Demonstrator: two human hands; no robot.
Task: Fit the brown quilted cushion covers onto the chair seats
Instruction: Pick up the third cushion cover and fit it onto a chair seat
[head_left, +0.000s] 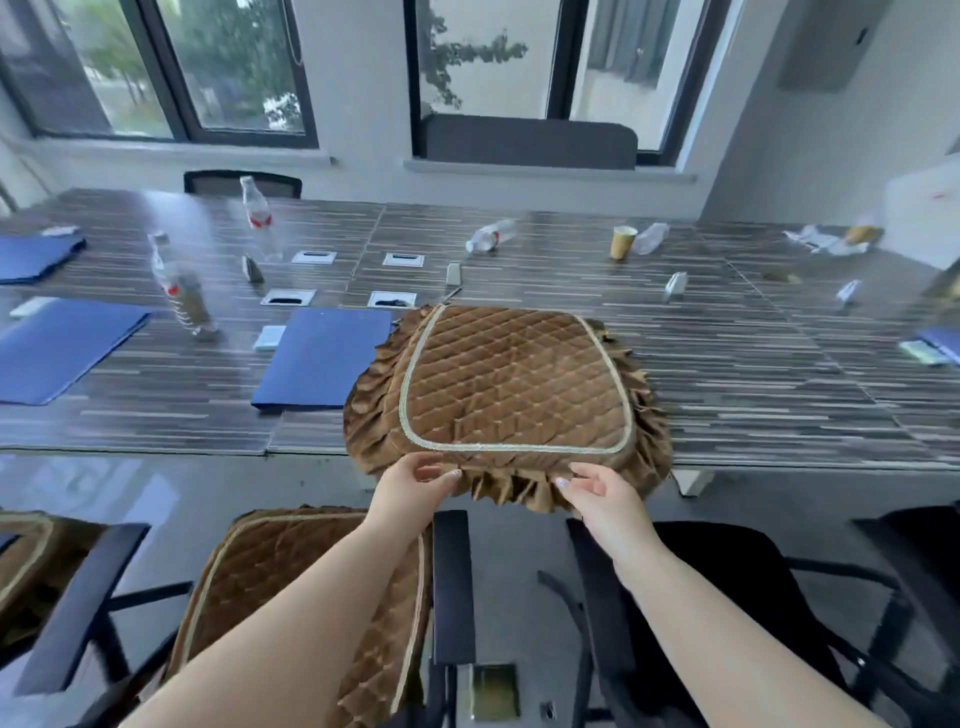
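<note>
Both hands' fingers (451, 475) pinch the cushion cover's (511, 379) near ruffled edge over the table (753, 364).

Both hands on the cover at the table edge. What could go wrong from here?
1. The left hand and right hand pinch only the near ruffle of the cushion cover; the fabric may slip or bunch as it is lifted.
2. Its far left edge lies against the blue folder, so dragging may pull the folder along.

A brown quilted cushion cover (511, 384) with ruffled skirt lies flat, overhanging the table's near edge.
</note>
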